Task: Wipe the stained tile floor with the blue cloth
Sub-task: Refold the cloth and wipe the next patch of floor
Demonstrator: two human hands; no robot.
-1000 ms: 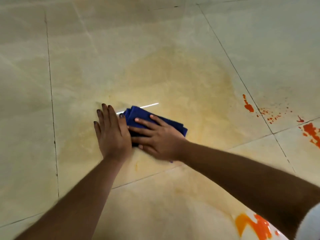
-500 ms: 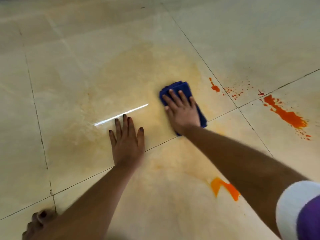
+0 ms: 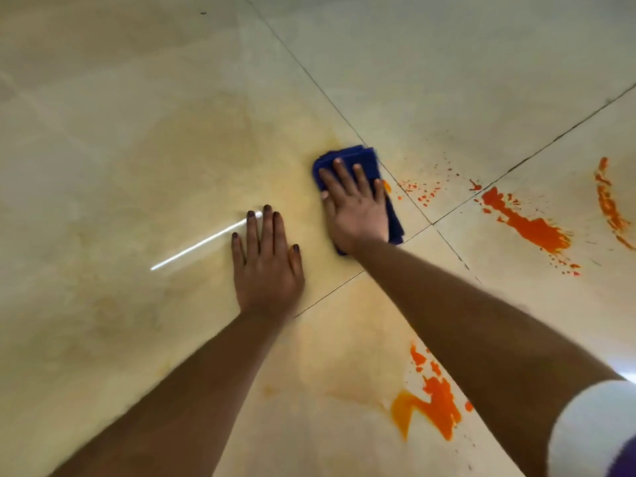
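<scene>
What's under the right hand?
The folded blue cloth, pressed flat on the floor by the right hand. Its edges show beyond the fingers and along the hand's right side. Any stain beneath it is hidden.

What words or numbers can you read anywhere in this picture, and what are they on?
None: no words, numbers, labels or signs show anywhere.
The cloth under the right hand is plain blue, with no tag in view.
The floor bears only orange stains and a streak of glare, no writing.
The left hand rests flat on bare tile.
The sleeve shows no print.
</scene>
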